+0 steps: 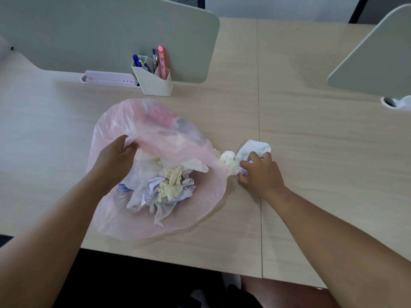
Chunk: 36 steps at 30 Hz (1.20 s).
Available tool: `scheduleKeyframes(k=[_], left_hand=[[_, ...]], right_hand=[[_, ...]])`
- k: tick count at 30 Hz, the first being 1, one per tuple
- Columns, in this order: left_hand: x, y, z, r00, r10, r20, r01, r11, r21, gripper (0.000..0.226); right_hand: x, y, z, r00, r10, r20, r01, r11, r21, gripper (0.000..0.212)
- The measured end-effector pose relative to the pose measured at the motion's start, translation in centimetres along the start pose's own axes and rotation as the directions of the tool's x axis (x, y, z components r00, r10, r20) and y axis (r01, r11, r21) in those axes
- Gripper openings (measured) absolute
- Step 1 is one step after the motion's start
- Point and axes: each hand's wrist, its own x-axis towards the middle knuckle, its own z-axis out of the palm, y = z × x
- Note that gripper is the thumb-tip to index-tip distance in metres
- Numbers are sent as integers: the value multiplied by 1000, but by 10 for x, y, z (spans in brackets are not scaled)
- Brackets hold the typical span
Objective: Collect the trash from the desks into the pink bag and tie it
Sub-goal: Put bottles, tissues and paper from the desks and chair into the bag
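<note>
The pink bag [178, 216] lies open on the light wooden tabletop [311, 141], its mouth facing the person, with crumpled paper and tissue [169, 187] heaped inside. The left arm reaches in from the lower left, forearm angled up and to the right. The left hand [117, 154] has its fingers curled over the upper rim of the bag, pinching the thin plastic and lifting that edge so the mouth stays open.

The right arm comes in from the lower right, wrist bent slightly inward. The right hand [260, 172] is clenched around a white tissue wad [253, 150] just beside the bag's right edge, knuckles up, fingertips pressed into the paper. A second yellowish crumpled wad [228, 157] sits touching the bag's rim, between the bag and that hand.

Further back, a white pen holder [155, 82] with pens stands against a grey-green divider panel [106, 32].
</note>
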Motion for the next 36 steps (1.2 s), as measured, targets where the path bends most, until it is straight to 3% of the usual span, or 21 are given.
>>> scheduleKeyframes(k=[4, 7, 10, 12, 16, 20, 23, 26, 29, 32, 36], left_hand=[[3, 2, 0, 1000, -4, 25, 4, 1000, 6, 28], [5, 6, -4, 1000, 1, 24, -1, 1000, -6, 29], [7, 12, -10, 1000, -11, 6, 11, 999, -48, 29], [8, 18, -15, 999, -26, -21, 25, 997, -70, 31], [1, 30, -25, 998, -44, -42, 41, 995, -89, 36], [-2, 28, -37, 995, -99, -23, 94, 981, -170, 49], [-5, 23, -45, 987, -159, 35, 162, 950, -265, 64], [-10, 17, -48, 980, -183, 82, 199, 942, -272, 71], [-16, 9, -51, 968, -219, 120, 244, 932, -268, 61], [-21, 1, -53, 954, -247, 167, 290, 903, -318, 55], [-21, -7, -53, 942, -275, 193, 331, 859, -391, 52]], right_hand=[[-14, 12, -2, 1000, -5, 20, 6, 1000, -14, 15], [-20, 20, -14, 996, 11, -86, -12, 1000, -10, 7], [-14, 16, -40, 971, 44, -234, -35, 998, 46, 24], [-6, 1, -63, 950, 54, -306, -16, 992, 125, 21], [2, -68, -99, 884, -113, -454, 230, 950, 213, 8], [-11, -140, -92, 735, -398, -549, 601, 758, 254, 6], [-1, -175, -62, 723, -544, -426, 676, 684, 275, 13], [19, -199, -35, 772, -624, -121, 634, 744, 212, 21], [34, -209, -19, 804, -574, 155, 564, 819, 111, 40], [47, -209, -7, 786, -561, 260, 567, 822, 59, 55], [68, -206, -7, 786, -562, 256, 585, 811, -14, 65]])
